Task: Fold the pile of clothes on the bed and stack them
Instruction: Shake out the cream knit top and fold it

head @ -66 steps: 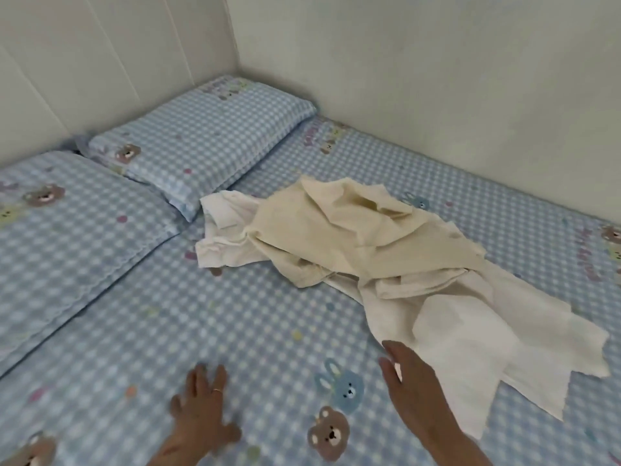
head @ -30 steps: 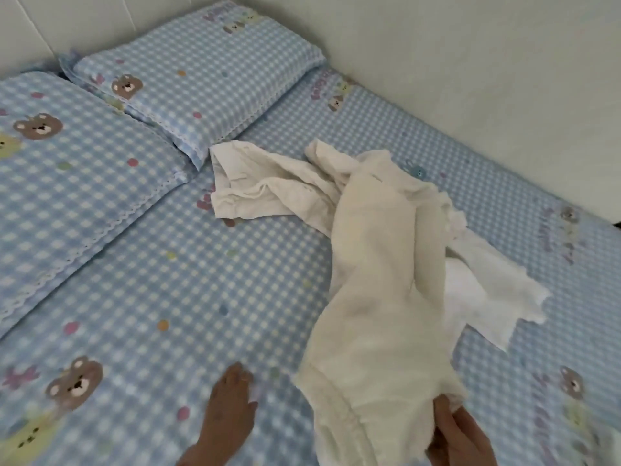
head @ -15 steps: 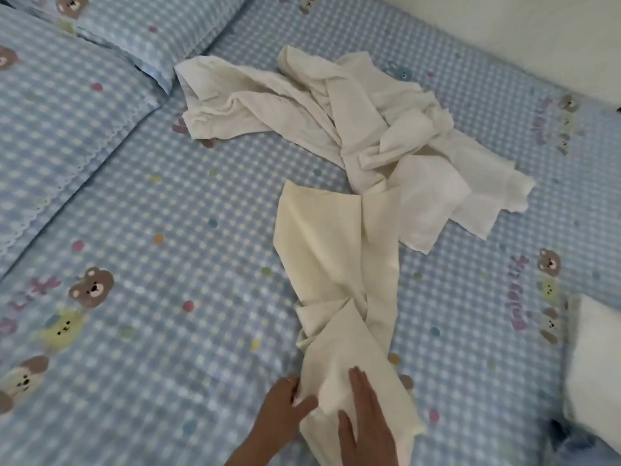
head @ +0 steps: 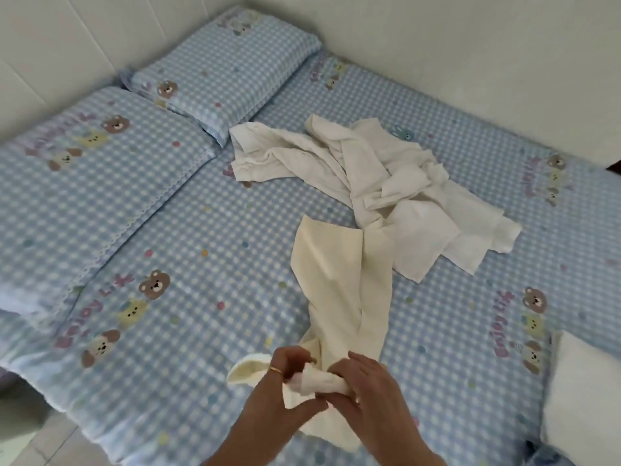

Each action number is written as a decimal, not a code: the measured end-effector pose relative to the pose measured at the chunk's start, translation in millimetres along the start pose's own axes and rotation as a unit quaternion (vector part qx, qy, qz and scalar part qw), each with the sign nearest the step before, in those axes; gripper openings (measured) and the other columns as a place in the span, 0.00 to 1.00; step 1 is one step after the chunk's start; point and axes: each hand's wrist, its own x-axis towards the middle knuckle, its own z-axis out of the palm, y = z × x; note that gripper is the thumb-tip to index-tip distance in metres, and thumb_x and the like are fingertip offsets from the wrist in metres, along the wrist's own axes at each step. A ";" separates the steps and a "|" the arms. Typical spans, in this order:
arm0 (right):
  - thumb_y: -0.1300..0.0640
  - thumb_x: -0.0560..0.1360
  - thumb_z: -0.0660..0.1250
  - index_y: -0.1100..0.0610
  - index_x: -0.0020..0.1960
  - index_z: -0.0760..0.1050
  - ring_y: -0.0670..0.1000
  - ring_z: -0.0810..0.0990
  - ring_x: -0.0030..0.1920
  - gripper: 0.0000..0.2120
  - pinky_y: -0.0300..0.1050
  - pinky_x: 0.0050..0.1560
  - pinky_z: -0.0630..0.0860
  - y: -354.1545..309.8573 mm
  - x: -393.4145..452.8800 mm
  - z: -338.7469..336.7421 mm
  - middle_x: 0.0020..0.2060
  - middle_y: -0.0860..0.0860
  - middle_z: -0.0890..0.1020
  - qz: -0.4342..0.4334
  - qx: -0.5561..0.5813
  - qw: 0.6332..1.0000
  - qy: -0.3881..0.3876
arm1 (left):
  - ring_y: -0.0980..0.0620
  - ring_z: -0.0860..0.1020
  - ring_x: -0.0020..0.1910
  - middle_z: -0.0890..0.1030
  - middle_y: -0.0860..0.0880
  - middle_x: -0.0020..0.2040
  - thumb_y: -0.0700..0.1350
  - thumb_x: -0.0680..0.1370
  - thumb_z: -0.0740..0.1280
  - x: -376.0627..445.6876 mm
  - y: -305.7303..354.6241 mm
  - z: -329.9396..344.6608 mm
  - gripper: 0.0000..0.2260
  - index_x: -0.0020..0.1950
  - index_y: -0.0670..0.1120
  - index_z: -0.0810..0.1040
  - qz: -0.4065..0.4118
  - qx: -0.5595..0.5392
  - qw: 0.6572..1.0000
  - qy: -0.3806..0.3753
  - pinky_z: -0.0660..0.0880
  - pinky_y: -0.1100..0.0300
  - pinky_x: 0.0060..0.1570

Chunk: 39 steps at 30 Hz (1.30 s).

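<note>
A cream garment (head: 342, 284) lies stretched out on the blue checked bed (head: 188, 264), pulled away from the pile. Its near end is bunched between my hands. My left hand (head: 285, 381), with a ring on it, pinches the bunched cloth from the left. My right hand (head: 373, 388) grips the same rolled end from the right. Behind the garment lies the pile of white clothes (head: 369, 176), crumpled and spread across the middle of the bed.
Two checked pillows (head: 221, 68) (head: 77, 176) lie at the head of the bed on the left. A white cushion (head: 584, 395) sits at the right edge. Walls close the far side. The bed's near left edge drops to the floor (head: 30, 432).
My right hand pulled the cream garment off the pile and laid it out towards me. Both hands, flat on its near end half a second ago, now hold that end bunched up.
</note>
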 end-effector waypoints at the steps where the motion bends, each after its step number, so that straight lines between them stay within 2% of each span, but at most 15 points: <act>1: 0.49 0.64 0.76 0.50 0.40 0.77 0.40 0.75 0.34 0.11 0.31 0.40 0.71 -11.7 -6.3 -17.9 0.32 0.42 0.78 0.035 0.036 0.998 0.027 | 0.64 0.74 0.56 0.78 0.61 0.55 0.49 0.64 0.77 -4.5 2.0 -5.7 0.28 0.61 0.58 0.71 0.002 0.052 0.998 -0.018 0.68 0.73 0.55; 3: 0.49 0.66 0.75 0.48 0.42 0.76 0.41 0.75 0.33 0.09 0.34 0.35 0.70 -33.3 -16.4 -54.7 0.34 0.43 0.78 0.078 0.102 0.989 0.072 | 0.70 0.67 0.59 0.72 0.68 0.57 0.53 0.65 0.76 -12.6 8.4 -16.7 0.28 0.63 0.60 0.71 0.061 0.228 0.971 -0.026 0.59 0.75 0.60; 5: 0.52 0.67 0.76 0.47 0.40 0.77 0.43 0.77 0.33 0.08 0.37 0.33 0.71 -53.6 -27.4 -91.0 0.35 0.44 0.78 0.076 0.145 0.981 0.102 | 0.70 0.68 0.52 0.75 0.66 0.50 0.49 0.66 0.76 -20.5 22.4 -24.4 0.17 0.52 0.57 0.78 0.122 0.321 0.939 0.004 0.59 0.72 0.57; 7: 0.52 0.67 0.75 0.48 0.40 0.78 0.44 0.78 0.34 0.06 0.38 0.33 0.72 -69.6 -38.4 -124.4 0.35 0.45 0.80 0.080 0.157 0.975 0.135 | 0.65 0.73 0.42 0.78 0.63 0.40 0.42 0.65 0.77 -29.2 40.9 -32.9 0.11 0.41 0.54 0.79 0.142 0.309 0.939 0.057 0.66 0.65 0.51; 10: 0.58 0.67 0.75 0.43 0.41 0.78 0.44 0.79 0.32 0.11 0.33 0.32 0.70 -82.7 -60.8 -168.0 0.32 0.44 0.81 0.105 0.156 0.970 0.152 | 0.62 0.72 0.34 0.75 0.59 0.32 0.42 0.72 0.72 -47.8 82.9 -50.2 0.10 0.39 0.55 0.73 0.139 0.293 0.939 0.119 0.66 0.62 0.46; 12: 0.63 0.67 0.75 0.42 0.42 0.78 0.42 0.79 0.33 0.16 0.30 0.33 0.69 -93.0 -71.1 -190.8 0.30 0.43 0.81 0.115 0.147 0.972 0.145 | 0.60 0.72 0.32 0.75 0.57 0.32 0.44 0.76 0.67 -58.9 109.6 -60.3 0.08 0.41 0.55 0.71 0.155 0.312 0.930 0.116 0.68 0.61 0.40; 15: 0.60 0.67 0.75 0.44 0.43 0.77 0.39 0.76 0.32 0.12 0.28 0.33 0.68 -118.0 -81.8 -222.4 0.30 0.43 0.80 0.100 0.136 0.969 0.181 | 0.57 0.74 0.32 0.72 0.59 0.36 0.47 0.79 0.63 -77.5 152.7 -71.7 0.02 0.47 0.53 0.72 0.211 0.315 0.917 0.126 0.70 0.59 0.35; 17: 0.55 0.67 0.73 0.44 0.44 0.76 0.38 0.76 0.34 0.10 0.28 0.34 0.68 -134.6 -84.2 -239.3 0.34 0.42 0.80 0.091 0.137 0.964 0.210 | 0.58 0.74 0.33 0.72 0.61 0.39 0.48 0.80 0.62 -85.0 175.1 -81.4 0.01 0.49 0.52 0.72 0.247 0.317 0.907 0.127 0.70 0.61 0.36; 20: 0.60 0.70 0.73 0.39 0.48 0.74 0.40 0.78 0.38 0.17 0.28 0.35 0.71 -158.3 -87.2 -261.4 0.41 0.41 0.82 0.094 0.142 0.957 0.236 | 0.61 0.74 0.38 0.72 0.61 0.43 0.47 0.79 0.63 -89.1 208.0 -105.4 0.02 0.50 0.52 0.74 0.282 0.346 0.890 0.092 0.70 0.63 0.41; 23: 0.60 0.71 0.72 0.41 0.55 0.75 0.36 0.79 0.46 0.19 0.25 0.40 0.72 -180.2 -87.0 -277.8 0.47 0.36 0.81 0.088 0.127 0.955 0.254 | 0.55 0.76 0.45 0.70 0.57 0.47 0.42 0.77 0.65 -85.6 232.0 -128.9 0.05 0.53 0.49 0.76 0.289 0.398 0.869 0.059 0.70 0.61 0.46; 26: 0.60 0.72 0.72 0.41 0.48 0.77 0.41 0.79 0.40 0.14 0.29 0.36 0.72 -200.7 -85.9 -291.4 0.42 0.43 0.82 0.075 0.122 0.955 0.261 | 0.59 0.76 0.45 0.75 0.56 0.46 0.40 0.76 0.66 -89.4 253.2 -150.4 0.06 0.48 0.51 0.76 0.305 0.355 0.881 0.068 0.70 0.65 0.46; 29: 0.57 0.71 0.72 0.44 0.46 0.77 0.46 0.78 0.35 0.09 0.34 0.32 0.73 -220.9 -82.0 -309.3 0.38 0.48 0.81 0.066 0.122 0.948 0.288 | 0.62 0.77 0.39 0.80 0.57 0.39 0.41 0.75 0.68 -93.9 281.2 -169.8 0.08 0.44 0.55 0.76 0.318 0.244 0.912 0.091 0.68 0.73 0.37; 31: 0.54 0.70 0.72 0.46 0.46 0.77 0.49 0.80 0.37 0.07 0.40 0.34 0.76 -230.0 -78.0 -322.6 0.39 0.49 0.82 0.071 0.132 0.940 0.306 | 0.62 0.77 0.37 0.81 0.58 0.40 0.42 0.74 0.70 -92.0 305.2 -181.2 0.08 0.45 0.56 0.77 0.339 0.184 0.916 0.113 0.69 0.72 0.36; 35: 0.52 0.72 0.71 0.53 0.46 0.77 0.63 0.80 0.44 0.06 0.63 0.45 0.77 -228.4 -73.7 -336.9 0.41 0.57 0.81 0.101 0.140 0.932 0.318 | 0.61 0.77 0.35 0.81 0.55 0.40 0.50 0.69 0.73 -84.0 335.6 -199.6 0.09 0.47 0.57 0.76 0.360 0.099 0.917 0.138 0.72 0.67 0.35; 39: 0.53 0.74 0.68 0.46 0.44 0.79 0.53 0.82 0.41 0.02 0.50 0.42 0.78 -210.7 -76.8 -323.1 0.38 0.49 0.83 0.135 0.119 0.923 0.339 | 0.59 0.75 0.34 0.80 0.52 0.36 0.55 0.65 0.73 -71.9 321.2 -209.5 0.12 0.45 0.54 0.77 0.329 0.115 0.937 0.009 0.71 0.64 0.35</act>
